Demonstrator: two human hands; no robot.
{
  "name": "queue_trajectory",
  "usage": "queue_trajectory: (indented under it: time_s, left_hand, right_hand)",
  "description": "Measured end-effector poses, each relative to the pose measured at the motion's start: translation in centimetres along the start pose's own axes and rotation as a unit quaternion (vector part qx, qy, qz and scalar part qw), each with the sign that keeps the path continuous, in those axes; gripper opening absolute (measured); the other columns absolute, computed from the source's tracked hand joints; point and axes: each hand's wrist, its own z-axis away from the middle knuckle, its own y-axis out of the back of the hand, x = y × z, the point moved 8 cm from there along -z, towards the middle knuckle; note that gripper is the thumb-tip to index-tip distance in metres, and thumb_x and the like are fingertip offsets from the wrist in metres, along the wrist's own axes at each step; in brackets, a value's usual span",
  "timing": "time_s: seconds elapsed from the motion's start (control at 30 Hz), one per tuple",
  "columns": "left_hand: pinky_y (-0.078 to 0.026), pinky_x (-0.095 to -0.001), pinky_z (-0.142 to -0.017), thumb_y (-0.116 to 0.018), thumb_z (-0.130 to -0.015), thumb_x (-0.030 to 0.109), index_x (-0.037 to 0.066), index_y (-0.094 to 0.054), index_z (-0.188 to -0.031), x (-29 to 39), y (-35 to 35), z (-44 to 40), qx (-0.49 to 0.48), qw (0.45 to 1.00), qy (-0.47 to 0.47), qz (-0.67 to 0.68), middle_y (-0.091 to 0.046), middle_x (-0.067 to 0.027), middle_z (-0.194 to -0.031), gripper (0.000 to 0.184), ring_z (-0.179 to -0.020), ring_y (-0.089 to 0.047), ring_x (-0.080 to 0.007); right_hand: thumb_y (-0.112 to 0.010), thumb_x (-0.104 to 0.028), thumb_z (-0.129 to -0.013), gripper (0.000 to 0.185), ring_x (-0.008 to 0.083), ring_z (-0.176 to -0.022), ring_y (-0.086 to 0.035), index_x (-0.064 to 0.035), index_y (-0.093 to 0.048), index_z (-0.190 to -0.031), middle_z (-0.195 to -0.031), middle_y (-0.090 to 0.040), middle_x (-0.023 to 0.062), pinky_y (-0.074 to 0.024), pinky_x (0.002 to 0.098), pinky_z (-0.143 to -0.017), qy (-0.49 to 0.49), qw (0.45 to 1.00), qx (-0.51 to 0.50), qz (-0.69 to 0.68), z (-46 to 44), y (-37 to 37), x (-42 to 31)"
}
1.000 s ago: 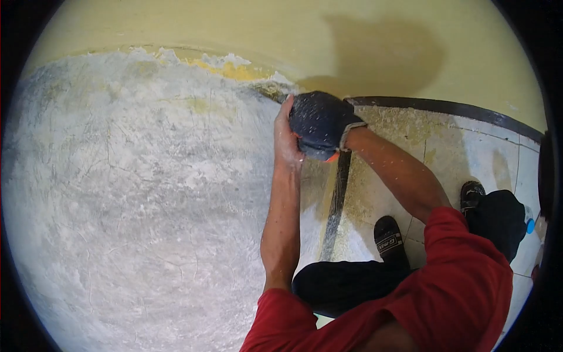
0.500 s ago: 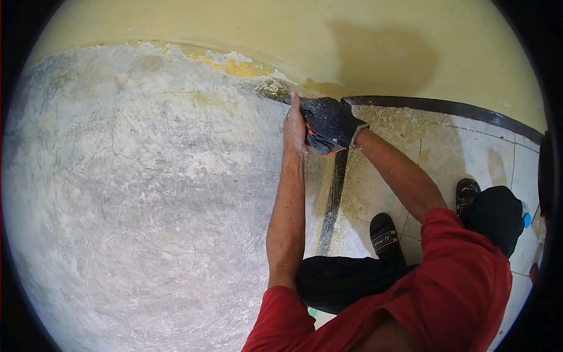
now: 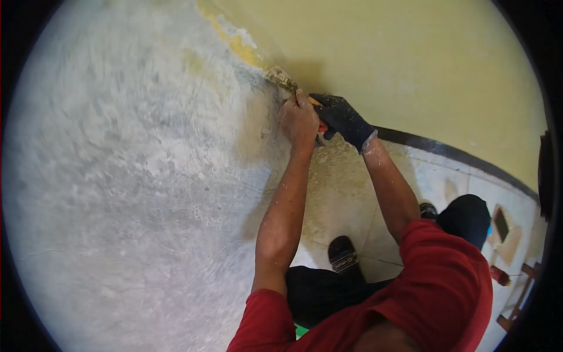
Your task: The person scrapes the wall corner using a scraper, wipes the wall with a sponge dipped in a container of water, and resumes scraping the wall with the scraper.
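A paint scraper (image 3: pixel 280 78), its blade crusted with scrapings, lies against the wall at the edge of the peeling yellow paint (image 3: pixel 243 50). My bare left hand (image 3: pixel 300 121) is closed round it just behind the blade, thumb toward the blade. Behind it, my right hand (image 3: pixel 343 120), in a dark work glove, is closed on the orange handle (image 3: pixel 315 101). Part of the handle is hidden by my fingers. Left of the tool, the wall is bare grey plaster (image 3: pixel 158 176); to the right it is painted yellow (image 3: pixel 410 64).
A dark skirting strip (image 3: pixel 434 145) runs along the wall's foot. Yellowish scrapings (image 3: pixel 340 170) litter the pale floor tiles (image 3: pixel 375 226). My sandalled foot (image 3: pixel 343 253) stands close by. At the right are a brown board (image 3: pixel 511 243) bearing a dark flat object and a red item (image 3: pixel 499 276).
The view has turned, so the wall edge now slopes down rightward. My left hand has closed round the scraper near its blade, and the gloved hand shows farther behind it, exposing the orange handle.
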Motion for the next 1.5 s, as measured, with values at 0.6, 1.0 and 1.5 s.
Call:
queue_trajectory:
  time_s: [0.6, 1.0, 1.5]
  left_hand:
    - [-0.044, -0.0366, -0.08, -0.056, -0.08, 0.054, -0.002, -0.063, -0.102, 0.3, 3.3, 2.1, -0.06, 0.994, 0.091, -0.014, -0.061, -0.0192, -0.098, 0.06, -0.088, -0.059, -0.0259]
    - [-0.042, -0.0314, -0.09, -0.076, -0.071, 0.04, -0.009, -0.036, -0.123, 2.5, -1.2, 5.2, -0.129, 0.952, 0.168, 0.219, -0.055, -0.0188, -0.111, 0.081, -0.102, -0.054, -0.0228]
    - [-0.04, -0.0315, -0.089, -0.054, -0.084, 0.039, -0.008, -0.043, -0.12, -0.3, -0.2, 3.0, -0.121, 0.98, 0.157, 0.034, -0.055, -0.0168, -0.111, 0.06, -0.1, -0.052, -0.0223]
  right_hand:
    - [-0.052, -0.012, -0.085, 0.026, 0.0312, -0.089, -0.058, -0.0016, -0.057, -0.109, -0.102, -0.06, 0.0155, -0.0448, 0.0387, -0.079, 0.379, 0.916, -0.027, 0.129, 0.6, -1.3, -2.3]
    - [-0.054, -0.028, -0.076, 0.025, 0.0358, -0.075, -0.059, -0.0058, -0.062, -0.086, -0.079, -0.061, 0.0189, -0.0439, 0.0459, -0.064, 0.168, 0.977, -0.075, 0.107, -2.2, -1.7, 2.0]
    - [-0.055, -0.023, -0.073, 0.021, 0.037, -0.074, -0.055, -0.0029, -0.059, -0.076, -0.074, -0.057, 0.0189, -0.0417, 0.0446, -0.066, 0.29, 0.939, -0.032, 0.18, -2.6, -3.0, 1.4]
